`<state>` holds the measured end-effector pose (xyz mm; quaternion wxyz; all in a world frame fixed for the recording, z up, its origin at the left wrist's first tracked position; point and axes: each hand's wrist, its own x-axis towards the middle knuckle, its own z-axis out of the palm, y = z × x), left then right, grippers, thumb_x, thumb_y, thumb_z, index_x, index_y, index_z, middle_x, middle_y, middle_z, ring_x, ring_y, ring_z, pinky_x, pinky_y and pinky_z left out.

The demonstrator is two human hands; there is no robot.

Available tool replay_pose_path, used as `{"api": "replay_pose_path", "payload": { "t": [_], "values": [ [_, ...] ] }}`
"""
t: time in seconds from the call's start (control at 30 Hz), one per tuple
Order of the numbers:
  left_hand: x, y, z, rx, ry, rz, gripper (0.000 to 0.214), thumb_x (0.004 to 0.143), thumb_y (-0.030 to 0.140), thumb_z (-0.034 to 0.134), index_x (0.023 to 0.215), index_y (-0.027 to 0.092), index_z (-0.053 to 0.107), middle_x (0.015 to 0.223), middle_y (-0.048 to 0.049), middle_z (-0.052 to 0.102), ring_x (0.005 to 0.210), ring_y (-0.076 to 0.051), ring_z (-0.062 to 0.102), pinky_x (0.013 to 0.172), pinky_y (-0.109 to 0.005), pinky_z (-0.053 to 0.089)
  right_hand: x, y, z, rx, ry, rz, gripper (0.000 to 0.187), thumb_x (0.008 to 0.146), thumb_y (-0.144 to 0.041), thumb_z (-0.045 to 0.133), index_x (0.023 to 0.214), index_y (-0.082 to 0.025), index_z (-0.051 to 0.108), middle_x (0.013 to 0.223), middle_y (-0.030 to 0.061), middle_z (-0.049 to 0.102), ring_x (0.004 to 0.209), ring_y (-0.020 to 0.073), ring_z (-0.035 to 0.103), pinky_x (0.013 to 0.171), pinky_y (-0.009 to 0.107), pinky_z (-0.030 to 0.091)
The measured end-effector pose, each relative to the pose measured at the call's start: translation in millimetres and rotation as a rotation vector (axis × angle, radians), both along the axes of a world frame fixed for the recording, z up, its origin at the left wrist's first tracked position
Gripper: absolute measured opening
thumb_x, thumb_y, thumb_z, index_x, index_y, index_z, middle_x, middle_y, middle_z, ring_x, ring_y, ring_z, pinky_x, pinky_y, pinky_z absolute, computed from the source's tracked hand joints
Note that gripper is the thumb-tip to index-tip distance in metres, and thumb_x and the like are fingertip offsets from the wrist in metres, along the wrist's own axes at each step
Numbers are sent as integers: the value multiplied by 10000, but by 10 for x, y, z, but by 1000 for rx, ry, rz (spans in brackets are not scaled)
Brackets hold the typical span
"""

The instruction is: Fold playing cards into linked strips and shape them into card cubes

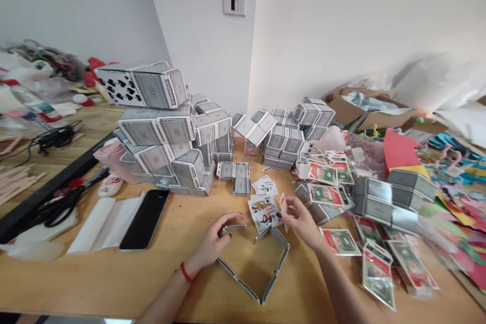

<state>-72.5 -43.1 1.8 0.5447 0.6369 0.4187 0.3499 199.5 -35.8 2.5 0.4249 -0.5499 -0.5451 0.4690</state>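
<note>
A heart-shaped frame of folded playing cards (pixel 279 266) stands on edge on the table, with a gap between its two upper ends. My left hand (pixel 217 238) is at its upper left corner, thumb on the inner side and fingers curved beyond the wall; thumb and fingers are apart. Pinched in my right hand (pixel 299 220) is a playing card (pixel 282 202), tilted up, just above the frame's upper right side. Beneath and behind that card lie loose face-up playing cards (pixel 261 205). A small joined piece of folded cards (pixel 234 174) sits farther back.
Stacked card blocks (pixel 155 131) rise at the back left, with more (pixel 284 139) behind centre. A black phone (pixel 145 219), white paper (pixel 102 225) and scissors (pixel 63 205) lie left. Green-and-red card packs (pixel 377 273) and grey card blocks (pixel 391 202) crowd the right.
</note>
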Motion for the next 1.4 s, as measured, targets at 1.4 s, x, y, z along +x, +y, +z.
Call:
{"api": "replay_pose_path", "payload": {
  "t": [1.4],
  "values": [
    [332, 674, -126, -304, -343, 296, 344, 609, 391, 674, 841, 138, 658, 895, -85, 679, 842, -207, 613, 705, -311, 507, -300, 278, -304, 306, -65, -169, 184, 731, -362, 573, 725, -202, 663, 753, 54, 687, 685, 190, 624, 629, 322, 508]
  ]
}}
